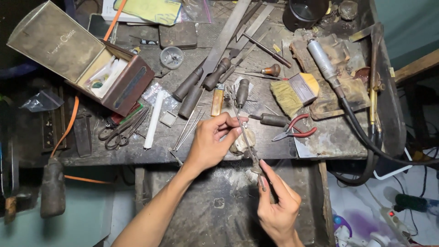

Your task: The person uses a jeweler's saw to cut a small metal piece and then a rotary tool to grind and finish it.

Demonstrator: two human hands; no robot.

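Head view looks down on a cluttered, grimy workbench (320, 137). Left hand (211, 144) sits at centre, fingers curled, thumb and fingertips pinched on the upper shaft of a thin needle file (244, 132) that runs on a slant from 12 o'clock down to 5 o'clock. Right hand (276, 208), at 5 o'clock of the left, grips the file's lower end between thumb and forefinger, fingers drawn together. Under the file at the bench edge lies a small pale lump (238, 145); what it is cannot be told. At 3 o'clock of the left hand lie red-handled pliers (295, 129), jaws toward the hands. At 1 o'clock rests a flat brush (295, 91) with yellowish bristles. At 12 o'clock a row of dark-handled files (206, 82) fans upward, an orange lighter (217, 99) beside them. At 9 o'clock lie scissors (120, 131) and a white rod (153, 119). At 10 o'clock stands an open brown box (59, 41). At 2 o'clock lies a rotary handpiece (323, 64) on a black cable.
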